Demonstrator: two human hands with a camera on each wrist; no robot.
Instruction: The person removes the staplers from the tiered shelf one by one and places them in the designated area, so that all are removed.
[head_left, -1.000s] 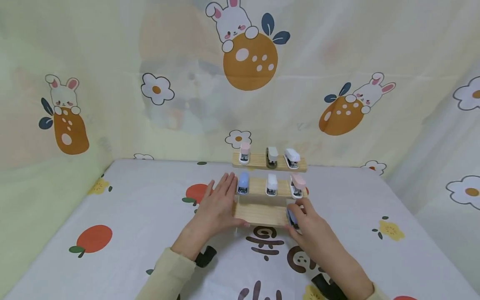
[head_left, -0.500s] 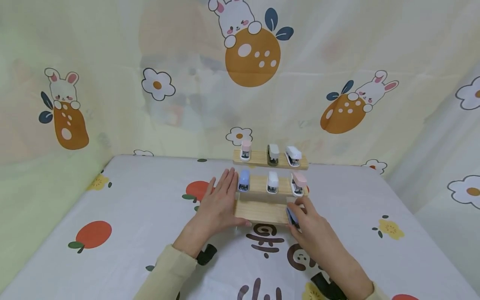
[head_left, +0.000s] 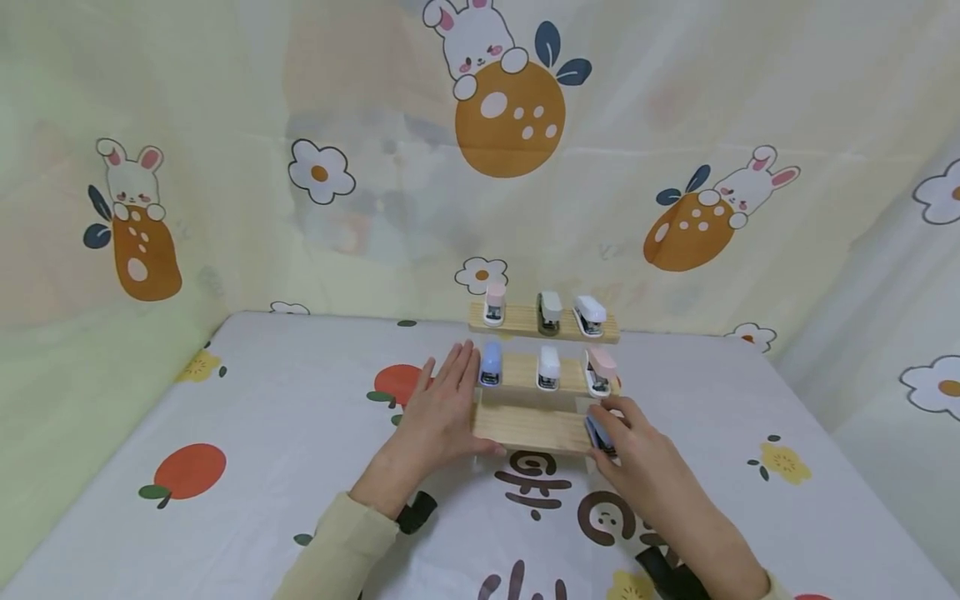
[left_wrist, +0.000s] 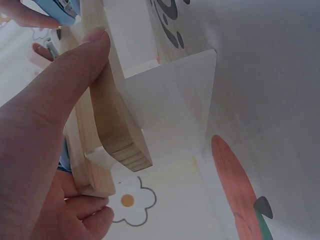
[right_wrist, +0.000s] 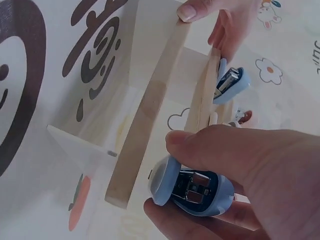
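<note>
A tiered wooden stand with clear supports is in the head view; its lowest plank [head_left: 532, 427] is nearest the person. My left hand [head_left: 435, 421] rests against the stand's left side, fingers extended and thumb at the lowest plank's front edge. My right hand [head_left: 637, 446] pinches a small blue stapler [right_wrist: 200, 192] at the right end of that plank, its metal parts facing the right wrist camera. On the middle plank stand a blue stapler [head_left: 491, 364], a white stapler [head_left: 548, 368] and a pink stapler [head_left: 600, 371].
The top plank [head_left: 521, 318] carries a pink stapler [head_left: 494, 305], a grey-and-green stapler [head_left: 549, 313] and a white stapler [head_left: 590, 315]. A printed cloth [head_left: 285, 400] covers the table. Behind it hangs a rabbit-patterned curtain [head_left: 375, 242].
My right hand has shifted slightly right with the blue stapler, toward the lowest plank's right end. The left hand keeps its place on the stand. The head view has tilted a little.
</note>
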